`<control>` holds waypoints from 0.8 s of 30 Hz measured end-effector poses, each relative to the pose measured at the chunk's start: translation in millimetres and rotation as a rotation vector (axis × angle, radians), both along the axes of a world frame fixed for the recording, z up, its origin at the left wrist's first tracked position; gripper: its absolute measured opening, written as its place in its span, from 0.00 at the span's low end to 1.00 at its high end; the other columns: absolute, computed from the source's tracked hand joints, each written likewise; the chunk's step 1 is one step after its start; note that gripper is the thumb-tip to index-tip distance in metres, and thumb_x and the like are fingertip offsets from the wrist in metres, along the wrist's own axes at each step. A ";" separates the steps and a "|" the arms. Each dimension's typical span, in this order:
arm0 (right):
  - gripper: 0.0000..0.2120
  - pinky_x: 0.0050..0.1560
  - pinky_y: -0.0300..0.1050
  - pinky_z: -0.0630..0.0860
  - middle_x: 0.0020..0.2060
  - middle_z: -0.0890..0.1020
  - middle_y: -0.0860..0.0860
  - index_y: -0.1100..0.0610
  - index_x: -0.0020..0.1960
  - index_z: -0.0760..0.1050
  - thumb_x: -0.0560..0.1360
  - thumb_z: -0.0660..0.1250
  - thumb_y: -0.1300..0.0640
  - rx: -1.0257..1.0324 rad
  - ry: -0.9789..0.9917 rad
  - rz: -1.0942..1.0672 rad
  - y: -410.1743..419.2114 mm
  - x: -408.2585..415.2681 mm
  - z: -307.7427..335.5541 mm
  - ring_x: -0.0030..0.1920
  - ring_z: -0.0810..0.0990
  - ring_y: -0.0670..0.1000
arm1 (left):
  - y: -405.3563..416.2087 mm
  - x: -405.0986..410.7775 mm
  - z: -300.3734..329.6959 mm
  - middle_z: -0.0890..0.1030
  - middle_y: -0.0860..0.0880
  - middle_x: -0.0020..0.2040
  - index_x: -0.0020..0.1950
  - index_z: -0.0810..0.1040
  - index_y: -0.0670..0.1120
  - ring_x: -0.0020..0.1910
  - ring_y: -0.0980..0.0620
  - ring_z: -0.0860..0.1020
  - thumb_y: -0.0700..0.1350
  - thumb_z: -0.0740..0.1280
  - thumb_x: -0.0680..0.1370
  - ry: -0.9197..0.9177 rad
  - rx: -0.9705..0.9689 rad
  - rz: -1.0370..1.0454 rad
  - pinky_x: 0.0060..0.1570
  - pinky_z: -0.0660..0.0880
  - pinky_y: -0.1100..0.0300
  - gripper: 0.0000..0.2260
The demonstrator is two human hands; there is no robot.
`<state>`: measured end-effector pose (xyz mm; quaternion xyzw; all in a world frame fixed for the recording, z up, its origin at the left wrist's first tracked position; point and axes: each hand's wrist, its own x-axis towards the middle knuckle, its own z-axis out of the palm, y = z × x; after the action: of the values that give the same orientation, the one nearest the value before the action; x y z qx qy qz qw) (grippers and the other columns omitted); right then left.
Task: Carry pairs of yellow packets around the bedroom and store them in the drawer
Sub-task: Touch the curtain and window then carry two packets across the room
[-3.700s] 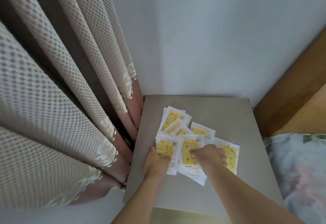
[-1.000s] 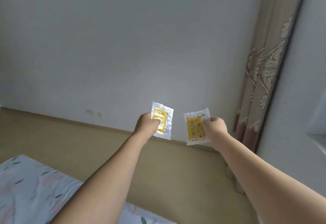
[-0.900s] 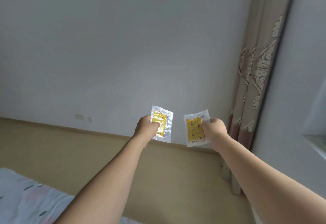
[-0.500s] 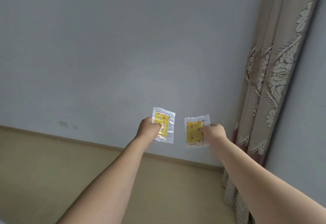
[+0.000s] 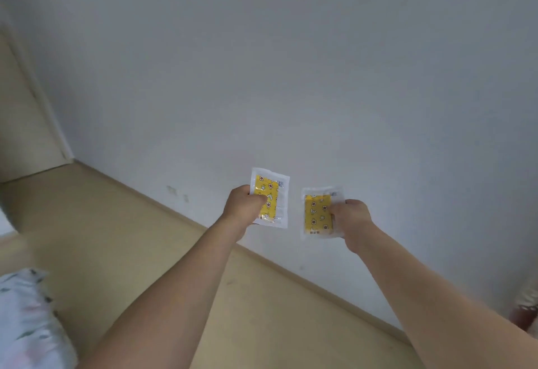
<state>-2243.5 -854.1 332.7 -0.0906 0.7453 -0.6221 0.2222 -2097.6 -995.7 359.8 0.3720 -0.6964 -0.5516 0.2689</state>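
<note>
I hold two yellow packets in clear wrappers out in front of me at chest height. My left hand point(image 5: 244, 209) grips one yellow packet point(image 5: 273, 195) by its left edge, thumb on its face. My right hand point(image 5: 350, 217) pinches the other yellow packet point(image 5: 317, 213) by its right edge. Both packets stand upright, a short gap between them, against a plain white wall. No drawer is in view.
The white wall point(image 5: 291, 63) fills most of the view and meets the beige floor point(image 5: 122, 240) along a skirting line. A floral bedspread corner point(image 5: 26, 319) lies at the lower left. A curtain hem point(image 5: 527, 301) shows at the right edge.
The view has swung left: the curtain has slid almost out at the right and the bedspread corner has come in at the lower left. Both hands still hold their packets.
</note>
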 end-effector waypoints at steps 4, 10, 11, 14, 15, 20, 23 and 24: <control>0.07 0.52 0.57 0.81 0.42 0.82 0.57 0.60 0.42 0.75 0.76 0.60 0.65 -0.025 0.011 0.102 -96.0 -28.3 -2.4 0.45 0.83 0.60 | -79.8 -15.3 -3.6 0.81 0.50 0.40 0.43 0.79 0.47 0.36 0.53 0.80 0.37 0.64 0.77 0.037 0.021 0.122 0.31 0.74 0.62 0.07; 0.07 0.52 0.55 0.80 0.41 0.81 0.57 0.60 0.42 0.74 0.75 0.59 0.66 -0.054 0.056 0.267 -267.2 -62.1 23.9 0.45 0.83 0.60 | -223.6 -22.9 12.0 0.82 0.46 0.44 0.50 0.80 0.42 0.37 0.51 0.81 0.36 0.66 0.77 0.124 0.077 0.260 0.29 0.76 0.63 0.06; 0.07 0.51 0.55 0.80 0.41 0.81 0.57 0.61 0.43 0.74 0.75 0.58 0.66 -0.056 0.069 0.297 -295.0 -65.3 28.9 0.43 0.82 0.60 | -247.5 -22.3 16.9 0.82 0.46 0.45 0.49 0.80 0.43 0.37 0.50 0.82 0.36 0.66 0.77 0.138 0.082 0.287 0.31 0.77 0.62 0.05; 0.08 0.49 0.53 0.80 0.39 0.80 0.56 0.61 0.44 0.74 0.75 0.57 0.68 -0.089 0.081 0.383 -371.7 -70.5 37.9 0.40 0.80 0.58 | -313.5 -20.4 29.0 0.82 0.46 0.44 0.45 0.79 0.45 0.37 0.50 0.82 0.36 0.67 0.76 0.182 0.087 0.381 0.31 0.77 0.60 0.05; 0.08 0.48 0.54 0.80 0.39 0.80 0.56 0.61 0.44 0.75 0.74 0.57 0.68 -0.096 0.080 0.410 -395.9 -71.7 37.7 0.40 0.80 0.58 | -332.8 -19.2 29.8 0.83 0.46 0.43 0.45 0.79 0.45 0.37 0.49 0.82 0.36 0.67 0.76 0.192 0.088 0.411 0.32 0.77 0.60 0.05; 0.11 0.39 0.45 0.78 0.38 0.80 0.56 0.60 0.40 0.75 0.74 0.57 0.70 -0.095 0.025 0.534 -509.3 -65.6 23.9 0.37 0.80 0.57 | -422.3 -3.8 9.9 0.84 0.46 0.46 0.46 0.80 0.45 0.38 0.49 0.83 0.35 0.65 0.77 0.159 0.087 0.535 0.33 0.77 0.59 0.07; 0.12 0.40 0.46 0.79 0.39 0.80 0.56 0.59 0.39 0.75 0.74 0.57 0.71 -0.089 -0.010 0.617 -583.6 -53.5 9.2 0.39 0.81 0.57 | -481.9 6.8 -6.9 0.84 0.46 0.45 0.46 0.80 0.45 0.35 0.49 0.82 0.34 0.65 0.77 0.138 0.111 0.622 0.31 0.77 0.60 0.07; 0.12 0.39 0.46 0.78 0.39 0.80 0.55 0.59 0.39 0.75 0.74 0.57 0.71 -0.086 -0.019 0.648 -609.3 -49.9 4.2 0.38 0.81 0.57 | -503.8 9.0 -12.2 0.84 0.46 0.45 0.46 0.80 0.45 0.36 0.49 0.82 0.34 0.65 0.77 0.130 0.115 0.648 0.32 0.78 0.60 0.07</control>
<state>-2293.4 -1463.4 336.9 -0.3267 0.6486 -0.5506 0.4116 -2088.6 -1499.5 347.6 0.5526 -0.4911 -0.4984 0.4529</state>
